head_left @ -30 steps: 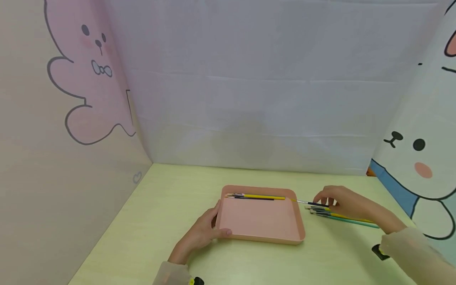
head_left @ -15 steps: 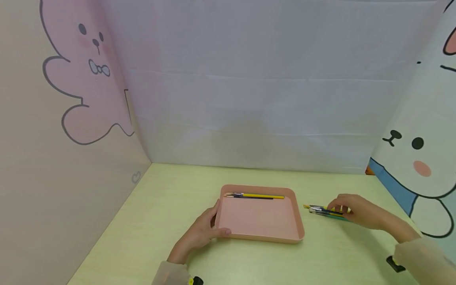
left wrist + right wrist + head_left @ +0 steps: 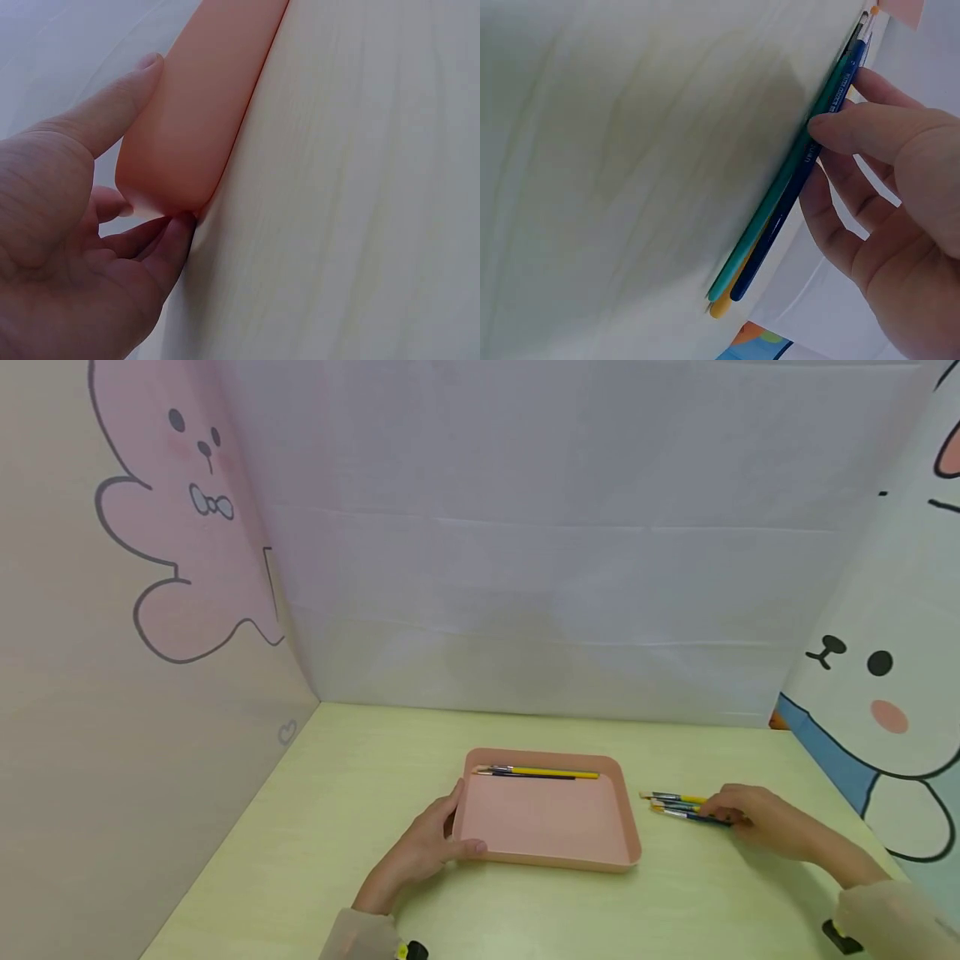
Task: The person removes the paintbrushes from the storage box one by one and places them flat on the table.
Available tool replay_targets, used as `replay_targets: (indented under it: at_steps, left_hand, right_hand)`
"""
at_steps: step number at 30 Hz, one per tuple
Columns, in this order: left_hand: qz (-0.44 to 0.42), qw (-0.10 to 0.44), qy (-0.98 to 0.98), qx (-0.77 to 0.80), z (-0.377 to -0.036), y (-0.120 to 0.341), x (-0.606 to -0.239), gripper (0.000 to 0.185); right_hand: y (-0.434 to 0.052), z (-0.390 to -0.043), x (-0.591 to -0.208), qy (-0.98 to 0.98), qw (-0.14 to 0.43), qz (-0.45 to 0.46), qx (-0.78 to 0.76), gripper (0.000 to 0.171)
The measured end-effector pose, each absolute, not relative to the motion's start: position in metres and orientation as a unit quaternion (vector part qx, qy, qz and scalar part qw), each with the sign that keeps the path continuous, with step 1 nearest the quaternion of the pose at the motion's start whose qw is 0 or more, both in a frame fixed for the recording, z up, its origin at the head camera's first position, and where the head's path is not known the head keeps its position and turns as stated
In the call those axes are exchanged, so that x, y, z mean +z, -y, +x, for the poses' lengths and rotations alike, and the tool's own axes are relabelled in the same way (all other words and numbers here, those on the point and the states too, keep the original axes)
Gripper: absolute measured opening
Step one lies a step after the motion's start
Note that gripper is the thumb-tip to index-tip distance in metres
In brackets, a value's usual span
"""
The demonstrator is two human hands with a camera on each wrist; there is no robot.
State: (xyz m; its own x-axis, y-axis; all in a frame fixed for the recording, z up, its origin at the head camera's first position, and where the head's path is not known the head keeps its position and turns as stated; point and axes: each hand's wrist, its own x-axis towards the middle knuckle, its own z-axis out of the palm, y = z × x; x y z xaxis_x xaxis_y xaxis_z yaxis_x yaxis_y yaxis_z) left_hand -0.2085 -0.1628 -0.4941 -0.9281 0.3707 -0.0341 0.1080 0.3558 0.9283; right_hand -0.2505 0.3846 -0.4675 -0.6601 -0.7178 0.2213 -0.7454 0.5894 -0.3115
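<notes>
My left hand (image 3: 423, 847) grips the near left corner of a pink tray (image 3: 547, 827), thumb on the front rim and fingers along the side. Inside the tray, near its far wall, lie a yellow-handled paintbrush (image 3: 558, 772) and a black-handled one (image 3: 532, 777). To the tray's right, my right hand (image 3: 765, 818) pinches a dark blue paintbrush (image 3: 784, 206) between thumb and fingers, its bristles towards the tray. Right beside it are a green paintbrush (image 3: 754, 223) and a yellow one (image 3: 720, 307), partly hidden by the blue brush and the hand.
The pale wooden table (image 3: 360, 760) is bounded by a white cloth wall (image 3: 525, 610) behind. Cartoon-printed panels stand on the left (image 3: 210, 568) and right (image 3: 885, 727). Each wrist carries a small black device.
My right hand has let go of a dark brush above the bundle, moved right and towards me, and taken hold of the dark blue paintbrush. The left hand stays on the tray.
</notes>
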Motion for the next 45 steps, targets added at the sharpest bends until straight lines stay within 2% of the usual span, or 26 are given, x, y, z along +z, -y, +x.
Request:
replay_targets:
  at_steps: [5, 21, 30, 37, 45]
  left_hand:
    - [0.148, 0.12, -0.813, 0.55, -0.208, 0.163, -0.495, 0.113]
    - [0.147, 0.122, -0.816, 0.546, -0.209, 0.163, -0.494, 0.114]
    - [0.149, 0.122, -0.82, 0.539, -0.209, 0.164, -0.495, 0.114]
    - [0.154, 0.118, -0.82, 0.539, -0.21, 0.163, -0.497, 0.114]
    - [0.154, 0.116, -0.822, 0.536, -0.211, 0.163, -0.497, 0.114]
  right_hand:
    - [-0.382, -0.251, -0.471, 0.9, 0.018, 0.396, 0.18, 0.045]
    - [-0.388, -0.252, -0.475, 0.888, 0.099, 0.419, 0.161, 0.051]
    - [-0.387, -0.248, -0.472, 0.9, 0.091, 0.396, 0.155, 0.049]
    - [-0.378, -0.252, -0.459, 0.894, 0.121, 0.409, 0.141, 0.053]
    - [-0.347, -0.256, -0.432, 0.894, 0.12, 0.407, 0.144, 0.053]
